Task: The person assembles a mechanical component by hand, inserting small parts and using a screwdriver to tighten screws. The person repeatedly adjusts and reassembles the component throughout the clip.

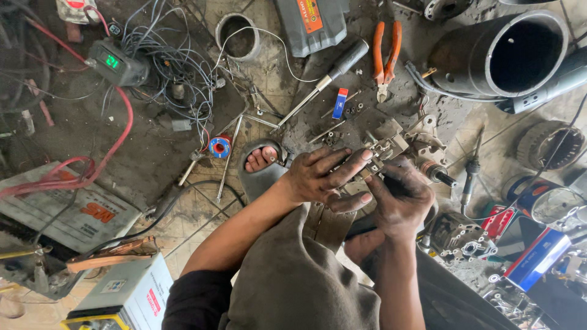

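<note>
The left hand (324,177) wraps its fingers (351,160) around a small grey metal bracket (386,148), held above the floor (153,153) over the person's knee. The right hand (400,198) has its fingers curled tight on a thin dark tool, its tip hidden against the bracket. Just beyond lie orange-handled pliers (386,55) and a black-handled screwdriver (324,79). A big dark steel cylinder (501,55) lies on its side, hollow. An open metal ring (238,36) encloses bare floor.
</note>
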